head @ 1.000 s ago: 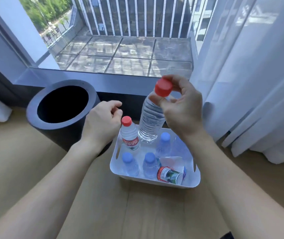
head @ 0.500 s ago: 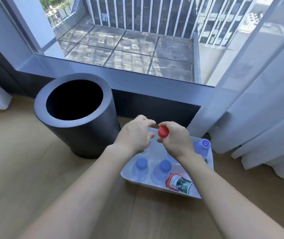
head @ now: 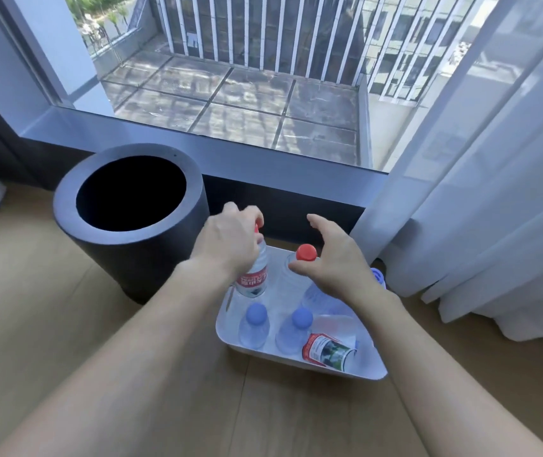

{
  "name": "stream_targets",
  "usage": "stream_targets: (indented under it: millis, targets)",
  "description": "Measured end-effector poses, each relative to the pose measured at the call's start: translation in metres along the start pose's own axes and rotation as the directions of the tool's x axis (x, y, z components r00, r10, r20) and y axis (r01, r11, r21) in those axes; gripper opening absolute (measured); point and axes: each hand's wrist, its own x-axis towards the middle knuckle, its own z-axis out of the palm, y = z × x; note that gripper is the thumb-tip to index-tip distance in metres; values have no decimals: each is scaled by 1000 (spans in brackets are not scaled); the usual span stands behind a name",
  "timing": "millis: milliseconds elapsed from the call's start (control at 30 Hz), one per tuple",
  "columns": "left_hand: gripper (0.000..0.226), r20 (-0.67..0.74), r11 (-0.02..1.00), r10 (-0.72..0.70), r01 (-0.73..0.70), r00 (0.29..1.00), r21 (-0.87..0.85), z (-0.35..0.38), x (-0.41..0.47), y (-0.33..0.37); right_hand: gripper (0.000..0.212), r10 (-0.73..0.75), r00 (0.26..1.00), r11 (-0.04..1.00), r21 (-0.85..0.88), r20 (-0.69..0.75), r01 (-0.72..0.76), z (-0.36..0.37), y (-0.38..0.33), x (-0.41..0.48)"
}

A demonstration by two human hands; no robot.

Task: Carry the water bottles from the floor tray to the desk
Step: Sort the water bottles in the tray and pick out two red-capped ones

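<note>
A white tray (head: 299,360) sits on the wooden floor and holds several clear water bottles. My left hand (head: 230,242) is closed over the top of a red-capped bottle with a red label (head: 253,278) at the tray's back left. My right hand (head: 332,258) hovers open beside a taller red-capped bottle (head: 306,253) that stands in the tray; thumb and fingers are spread around its cap. Two blue-capped bottles (head: 256,321) (head: 298,328) stand at the front. A labelled bottle (head: 327,350) lies on its side at the front right.
A dark cylindrical bin (head: 131,219) stands just left of the tray. Behind it runs a low dark window sill (head: 283,199) under a large window. White sheer curtains (head: 481,192) hang to the right, reaching the floor. Wooden floor (head: 49,324) surrounds the tray.
The tall red-capped bottle went down from mid-air into the tray and my right hand let go of its cap. My left hand moved onto the small red-capped bottle.
</note>
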Motion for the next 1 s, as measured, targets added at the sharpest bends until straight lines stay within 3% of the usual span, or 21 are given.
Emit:
stream_targets:
  millis: [167, 267, 400, 467, 533, 600, 700, 767, 833, 1000]
  targets:
    - [27, -169, 978, 5, -40, 986, -205, -76, -14, 12, 105, -82, 972, 975, 222, 222, 31, -12, -15, -11]
    - [21, -221, 896, 8, -105, 975, -431, -105, -26, 17, 110, -119, 948, 965, 261, 297, 39, -13, -22, -20]
    - [11, -346, 716, -60, -201, 936, -669, -123, -34, 31, 70, -206, 931, 908, 413, 302, 67, -14, -35, -35]
    - [22, -381, 656, -97, -229, 919, -719, -125, -32, 37, 55, -214, 934, 869, 493, 285, 49, -15, -40, -43]
    - [40, -357, 648, -110, -206, 927, -733, -121, -30, 38, 50, -217, 928, 834, 552, 303, 15, -18, -39, -49]
    - [41, -251, 660, -112, -117, 961, -742, -111, -29, 32, 48, -223, 918, 751, 658, 328, -53, -22, -36, -53]
    - [34, 17, 589, -43, 39, 999, -807, -92, -39, 26, 50, -213, 915, 510, 838, 343, -196, -32, -29, -51]
    - [25, 80, 639, 0, 62, 997, -767, -78, -44, 31, 54, -229, 915, 397, 891, 331, -222, -43, -26, -47]
    - [17, 37, 660, -16, 39, 999, -750, -71, -47, 41, 59, -243, 922, 369, 908, 301, -200, -53, -23, -45]
    - [29, -40, 561, 20, -45, 999, -826, -70, -53, 64, 46, -291, 920, 445, 888, 265, -115, -66, -23, -50]
